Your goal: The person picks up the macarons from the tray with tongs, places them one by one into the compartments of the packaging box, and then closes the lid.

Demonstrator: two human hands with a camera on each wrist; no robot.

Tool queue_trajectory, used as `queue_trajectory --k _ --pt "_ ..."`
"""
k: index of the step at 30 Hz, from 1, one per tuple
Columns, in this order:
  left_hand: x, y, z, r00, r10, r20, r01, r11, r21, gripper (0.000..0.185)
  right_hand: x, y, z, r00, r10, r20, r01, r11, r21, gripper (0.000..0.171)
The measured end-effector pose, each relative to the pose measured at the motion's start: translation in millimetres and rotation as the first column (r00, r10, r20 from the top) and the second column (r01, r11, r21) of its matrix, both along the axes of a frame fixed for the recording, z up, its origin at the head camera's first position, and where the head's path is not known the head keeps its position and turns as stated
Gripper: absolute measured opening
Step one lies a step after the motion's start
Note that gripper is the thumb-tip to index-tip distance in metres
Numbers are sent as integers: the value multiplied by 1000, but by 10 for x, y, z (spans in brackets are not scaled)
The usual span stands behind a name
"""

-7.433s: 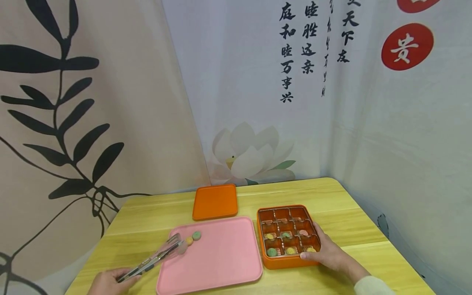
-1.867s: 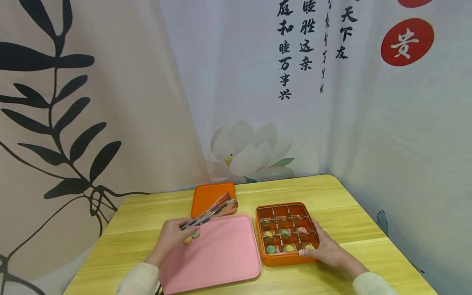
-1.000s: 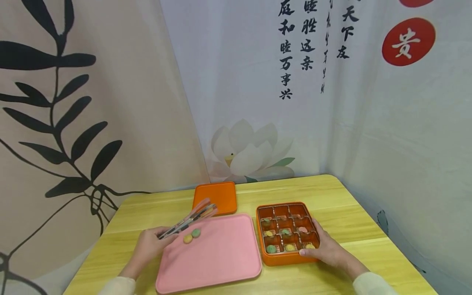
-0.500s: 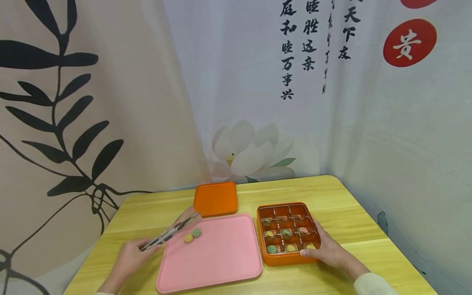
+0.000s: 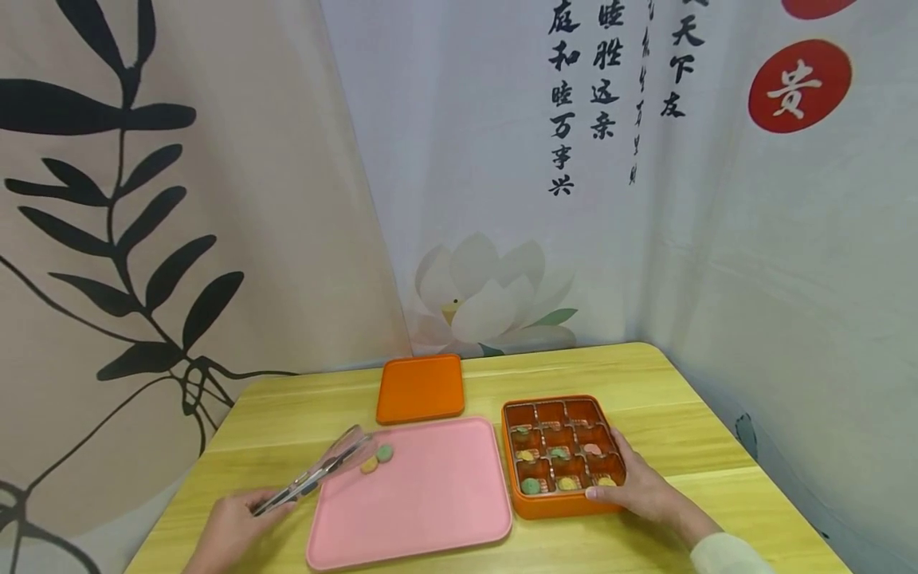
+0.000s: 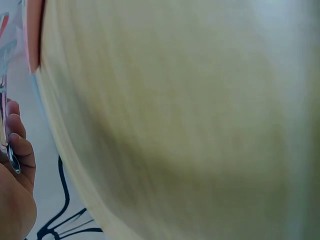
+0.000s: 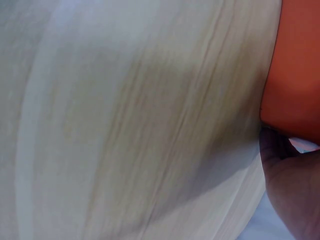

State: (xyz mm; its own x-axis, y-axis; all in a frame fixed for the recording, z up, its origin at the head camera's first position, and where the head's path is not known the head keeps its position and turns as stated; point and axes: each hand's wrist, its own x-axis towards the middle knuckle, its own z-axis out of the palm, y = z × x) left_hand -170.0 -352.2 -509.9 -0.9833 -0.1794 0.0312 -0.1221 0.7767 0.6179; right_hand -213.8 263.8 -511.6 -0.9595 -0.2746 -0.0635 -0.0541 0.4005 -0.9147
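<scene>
My left hand (image 5: 233, 526) holds a pair of tongs (image 5: 304, 481) with clear tips, angled over the left edge of the pink tray (image 5: 423, 510). Close to the tips, a yellow cookie-like round (image 5: 369, 465) and a green one (image 5: 385, 453) lie side by side on the tray. With the thumb at its front corner and fingers along its right side, my right hand (image 5: 641, 486) grips an orange box (image 5: 548, 506). Its clear divided insert holds several small green, yellow and pink rounds, mostly in the nearer compartments. The left wrist view catches only fingers and the tongs' handle end (image 6: 14, 160).
An orange square lid (image 5: 421, 389) lies behind the pink tray. All of this stands on a wood-grain table (image 5: 581, 371). A printed curtain (image 5: 488, 199) hangs behind the table and along its right side.
From above the tray's back edge near the lid, my left hand has drawn the tongs back left and toward me. The right hand keeps its place on the box.
</scene>
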Motion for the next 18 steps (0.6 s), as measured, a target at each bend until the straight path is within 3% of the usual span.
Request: queue_trajectory --k 18 --pt "85 33 -79 998 15 66 -16 1000 11 37 3 4 -10 1000 -15 5 15 1000 23 114"
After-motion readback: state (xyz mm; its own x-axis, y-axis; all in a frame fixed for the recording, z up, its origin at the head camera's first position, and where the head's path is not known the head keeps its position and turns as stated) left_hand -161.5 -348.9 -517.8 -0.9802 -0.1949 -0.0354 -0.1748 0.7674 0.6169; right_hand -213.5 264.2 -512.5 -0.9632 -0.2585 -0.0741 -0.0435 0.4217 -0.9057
